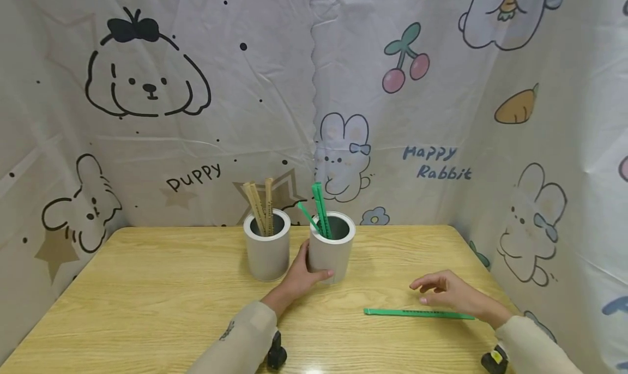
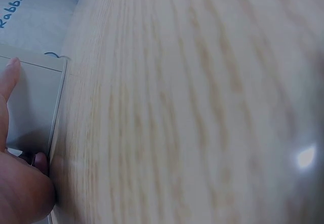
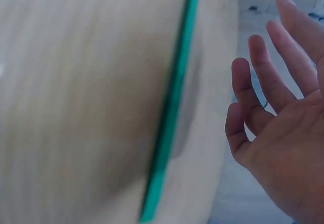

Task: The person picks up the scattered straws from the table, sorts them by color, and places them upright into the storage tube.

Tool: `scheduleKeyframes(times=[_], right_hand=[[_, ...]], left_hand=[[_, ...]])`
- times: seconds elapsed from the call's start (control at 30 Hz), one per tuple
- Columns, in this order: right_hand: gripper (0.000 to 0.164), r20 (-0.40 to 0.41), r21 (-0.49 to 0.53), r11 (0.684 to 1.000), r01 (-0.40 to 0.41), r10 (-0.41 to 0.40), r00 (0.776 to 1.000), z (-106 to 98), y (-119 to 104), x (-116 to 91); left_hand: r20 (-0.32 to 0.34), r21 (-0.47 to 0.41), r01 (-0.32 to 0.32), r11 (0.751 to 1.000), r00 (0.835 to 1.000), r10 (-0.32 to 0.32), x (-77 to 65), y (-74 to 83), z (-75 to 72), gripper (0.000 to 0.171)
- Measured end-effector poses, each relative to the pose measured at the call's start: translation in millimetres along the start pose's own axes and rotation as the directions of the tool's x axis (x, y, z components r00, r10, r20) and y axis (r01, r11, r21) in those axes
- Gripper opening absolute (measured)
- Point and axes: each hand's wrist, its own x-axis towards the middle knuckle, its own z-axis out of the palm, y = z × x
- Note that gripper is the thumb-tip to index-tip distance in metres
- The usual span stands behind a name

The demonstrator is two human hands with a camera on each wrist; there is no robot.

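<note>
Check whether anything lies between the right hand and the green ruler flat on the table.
Nothing visible does. The right hand hovers open just above the green ruler, which lies alone on bare table; the cups stand farther left.

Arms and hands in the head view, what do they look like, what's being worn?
Both hands, the left hand and the right hand, are bare, with no gloves. Each arm wears a long beige sleeve; the left one bears a small dark marking. A small black device sits under each wrist; the right one carries a yellow label.
</note>
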Motion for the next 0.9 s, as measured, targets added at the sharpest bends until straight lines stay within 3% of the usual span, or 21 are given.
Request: scheduleKeyframes(times=[0.2,0.4,0.6,0.73,0.9], right_hand=[[0.039,0.022,0.011,1.000,0.002,-0.002,1.000,-6.6,31.4,-22.4],[0.035,-0.005,0.023,0.998,0.063,-0.063,0.998,-5.0,45.2,-29.0],[0.020,-0.038,-0.076,0.988,0.137,-0.140,0.989,0.9,46.5,-24.0],[0.016,-0.049,-0.110,0.989,0.098,-0.104,0.993,2.0,44.1,-18.7],[0.032,-0.069,-0.044,0.999,0.031,-0.034,0.997,-2.3,22.9,-8.6]], left_hand=[[0.001,0.002,0.005,1.000,1.000,-0.005,0.1,-0.4,0.1,0.101],[-0.002,0.011,0.001,1.000,1.000,-0.001,1.0,-1.4,0.1,0.101],[-0.002,0.014,0.010,1.000,1.000,-0.010,0.3,-0.6,-1.0,0.101],[-0.002,0.007,0.004,1.000,1.000,-0.004,-0.2,0.4,-1.5,0.101],[-0.003,0.009,0.005,1.000,1.000,-0.005,-0.4,0.2,-1.2,0.100]])
